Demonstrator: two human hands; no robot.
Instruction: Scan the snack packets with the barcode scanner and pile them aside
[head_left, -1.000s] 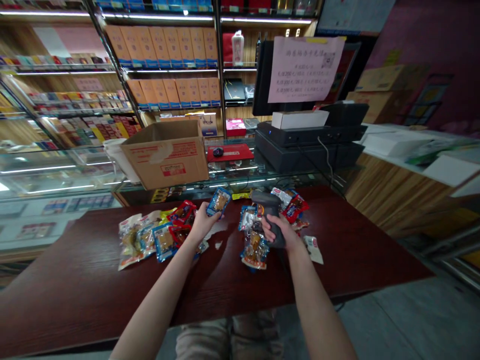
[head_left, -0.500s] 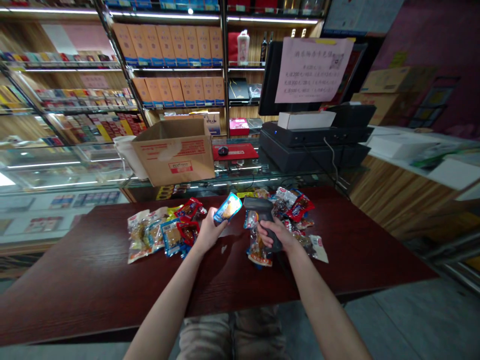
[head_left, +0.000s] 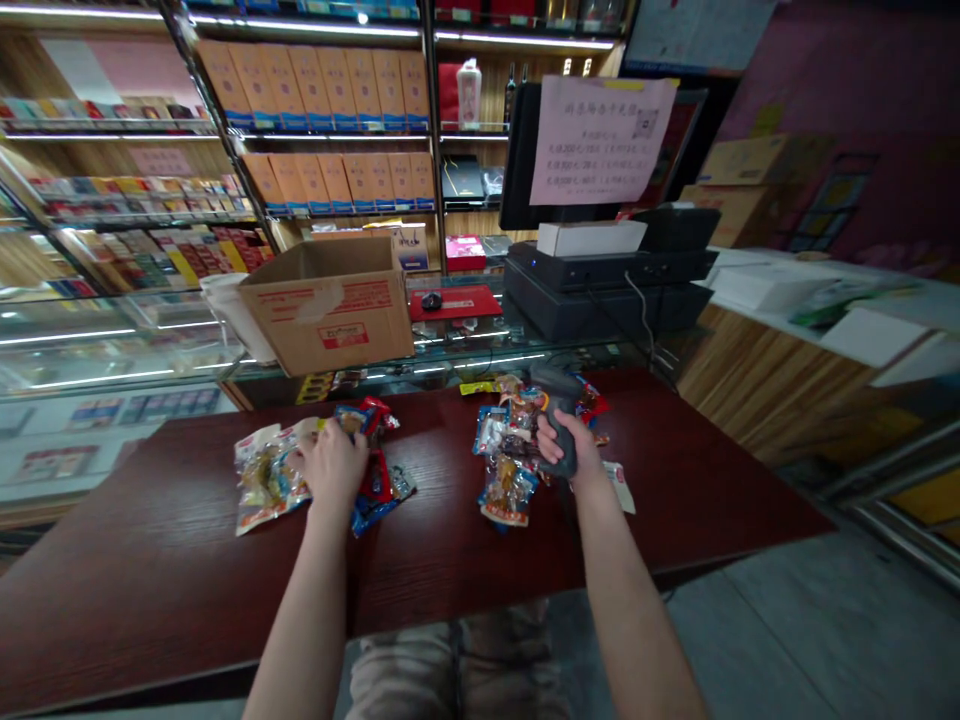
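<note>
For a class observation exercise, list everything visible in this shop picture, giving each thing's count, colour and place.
dark red wood-grain counter: one, dark red, in front of the person
vacuum-sealed snack packets: many, mixed colours, two heaps on the counter
black handheld barcode scanner: one, black, above the right heap
open cardboard box: one, brown, on the glass display case
black computer mouse: one, black, on a red mat
black cash register: one, black, right of the mat
pink paper notice: one, pink, above the register
left hand: one, on the left heap
right hand: one, gripping the scanner
</note>
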